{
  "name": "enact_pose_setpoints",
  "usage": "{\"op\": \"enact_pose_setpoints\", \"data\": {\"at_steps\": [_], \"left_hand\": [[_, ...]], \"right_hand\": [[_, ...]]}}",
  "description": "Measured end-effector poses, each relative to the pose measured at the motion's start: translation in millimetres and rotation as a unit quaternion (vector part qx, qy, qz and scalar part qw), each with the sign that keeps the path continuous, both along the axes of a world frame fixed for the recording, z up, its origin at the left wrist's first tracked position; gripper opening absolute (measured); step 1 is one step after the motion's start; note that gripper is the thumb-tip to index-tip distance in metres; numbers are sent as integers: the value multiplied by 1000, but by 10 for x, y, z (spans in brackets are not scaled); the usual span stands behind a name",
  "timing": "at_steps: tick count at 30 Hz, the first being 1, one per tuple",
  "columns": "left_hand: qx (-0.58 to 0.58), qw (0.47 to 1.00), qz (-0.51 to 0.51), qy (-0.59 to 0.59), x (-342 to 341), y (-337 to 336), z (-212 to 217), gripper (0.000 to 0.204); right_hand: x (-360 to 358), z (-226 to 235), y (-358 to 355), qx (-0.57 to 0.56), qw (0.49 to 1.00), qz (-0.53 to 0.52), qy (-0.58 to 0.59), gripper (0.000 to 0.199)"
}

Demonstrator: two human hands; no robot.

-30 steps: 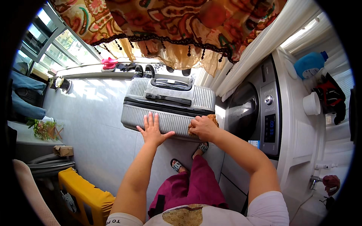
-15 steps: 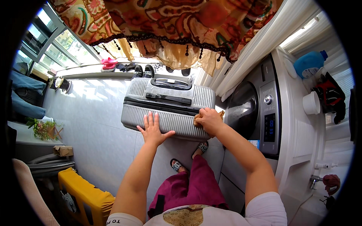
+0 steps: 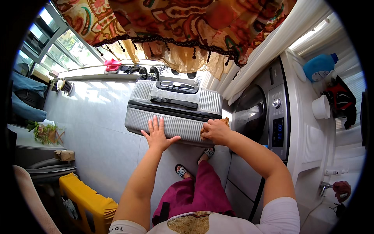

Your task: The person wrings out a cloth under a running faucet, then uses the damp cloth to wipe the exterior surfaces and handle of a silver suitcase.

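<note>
A silver ribbed suitcase [image 3: 179, 126] stands on the floor before me, its black carry handle [image 3: 174, 102] facing up. My left hand [image 3: 158, 134] lies flat on the near side of the case with fingers spread, holding nothing. At the right end of that same side, my right hand [image 3: 217, 132] is closed round a brown cloth [image 3: 203, 131] and presses it against the ribs. Part of the cloth sticks out beyond the knuckles; the rest is hidden under the fingers.
To the right is a grey washing machine [image 3: 277, 117], close to my right arm. A yellow covered case [image 3: 83, 202] stands at lower left. Black shoes [image 3: 153, 73] and pink slippers [image 3: 112, 62] line the far ledge. A patterned curtain [image 3: 175, 23] hangs overhead.
My right hand has slid slightly down the suitcase's near side with the cloth, and my right elbow has swung outward. The left hand has stayed in place.
</note>
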State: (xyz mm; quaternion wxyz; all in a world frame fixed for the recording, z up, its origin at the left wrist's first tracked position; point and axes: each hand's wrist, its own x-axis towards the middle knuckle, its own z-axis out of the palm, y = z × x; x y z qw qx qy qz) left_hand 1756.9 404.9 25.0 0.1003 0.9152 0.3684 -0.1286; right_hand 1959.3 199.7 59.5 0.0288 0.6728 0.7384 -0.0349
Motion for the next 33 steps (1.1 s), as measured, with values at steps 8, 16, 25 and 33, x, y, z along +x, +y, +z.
{"op": "enact_pose_setpoints", "data": {"at_steps": [8, 16, 25, 33], "left_hand": [[1, 1000, -1, -1, 11, -7, -14, 129], [3, 1000, 0, -11, 15, -22, -3, 129], [-12, 1000, 2, -13, -68, -24, 1, 130], [-13, 1000, 1, -13, -51, -71, -11, 128]], "right_hand": [[-51, -31, 21, -3, 1000, -15, -17, 12], [132, 104, 298, 88, 956, -225, 164, 17], [-430, 89, 296, -127, 938, -193, 260, 13], [-727, 25, 764, 8, 949, -270, 162, 17]]}}
